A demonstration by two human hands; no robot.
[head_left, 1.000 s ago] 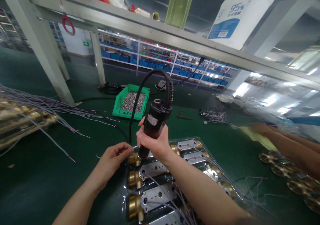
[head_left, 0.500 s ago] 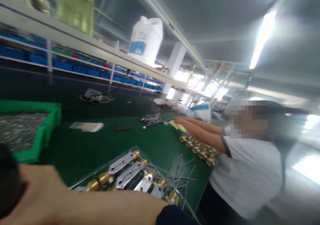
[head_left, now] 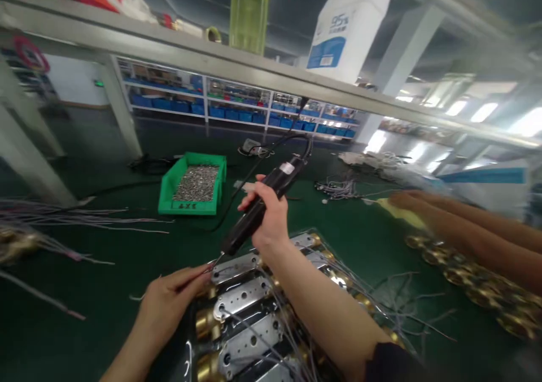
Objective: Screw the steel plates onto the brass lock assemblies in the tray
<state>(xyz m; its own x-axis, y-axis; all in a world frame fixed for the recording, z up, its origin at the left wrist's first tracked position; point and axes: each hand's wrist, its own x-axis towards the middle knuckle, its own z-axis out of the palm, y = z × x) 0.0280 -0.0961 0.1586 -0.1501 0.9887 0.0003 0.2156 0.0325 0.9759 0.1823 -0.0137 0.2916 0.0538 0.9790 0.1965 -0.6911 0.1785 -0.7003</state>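
My right hand [head_left: 271, 218] is wrapped round a black electric screwdriver [head_left: 249, 224], tilted with its bit pointing down to the left. The bit tip meets the fingertips of my left hand [head_left: 169, 297], which pinch together at the near-left end of a metal plate [head_left: 237, 266]. What they pinch is too small to make out. Several such plates with holes lie in rows with brass fittings [head_left: 207, 321] in a clear plastic tray [head_left: 189, 351]. Grey wires [head_left: 279, 308] run across them. My right forearm hides part of the tray.
A green bin [head_left: 167, 195] of small metal parts stands back left. Loose wires [head_left: 63, 224] lie at the left. At the right, a co-worker's arms [head_left: 474, 229] reach over brass fittings [head_left: 474, 286]. Overhead, a shelf [head_left: 169, 48] carries a white jug [head_left: 349, 31].
The view has swung left and down, bringing both my hands, the screwdriver and the whole green bin into sight. The co-worker's body has left the frame; only the arms show.
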